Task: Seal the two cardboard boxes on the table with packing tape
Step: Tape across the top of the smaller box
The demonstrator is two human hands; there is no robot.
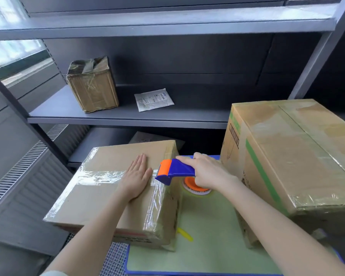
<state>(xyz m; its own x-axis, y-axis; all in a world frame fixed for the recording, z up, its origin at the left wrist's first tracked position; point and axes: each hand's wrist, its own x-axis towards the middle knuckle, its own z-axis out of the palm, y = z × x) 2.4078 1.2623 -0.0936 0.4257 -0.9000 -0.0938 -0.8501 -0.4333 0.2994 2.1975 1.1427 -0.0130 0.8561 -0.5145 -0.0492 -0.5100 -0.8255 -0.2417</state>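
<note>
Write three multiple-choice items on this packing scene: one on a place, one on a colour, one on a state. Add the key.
1. The white packet lies
A. on the floor
B. inside a drawer
C. on the shelf, right of the small taped box

2. The tape dispenser is
A. red all over
B. blue with an orange front
C. black and yellow

3. The left hand
A. lies flat on the low box
B. grips the dispenser
C. hangs at the person's side

Key:
1 C: the packet rests on the grey shelf, apart from that box.
2 B: the handle is blue and the head is orange.
3 A: straight fingers press the taped top, while the right hand holds the dispenser.
</note>
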